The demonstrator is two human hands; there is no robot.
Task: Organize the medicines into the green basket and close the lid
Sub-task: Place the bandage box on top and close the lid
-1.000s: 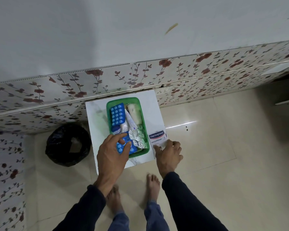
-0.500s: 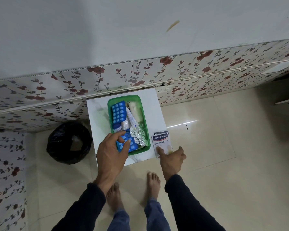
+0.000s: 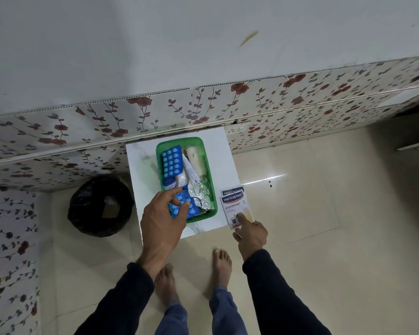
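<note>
My left hand fingers clamp a blue blister pack into the basket to tidy it, while my right hand, fingers apart, pins the plaster boxes for pickup.

My left hand and right hand are both bare: no gloves, rings, watch or bands visible. Each arm has a long dark sleeve, near-black, plain fabric with no print or logo; left sleeve cuff ends at the wrist, right sleeve the same, slightly bunched at the cuff. Below, at 6 o'clock, I'm wearing blue jeans, hems loose and creased over the ankles. Feet bare, no socks or shoes: left foot, right foot, toes toward 12 o'clock.
</note>
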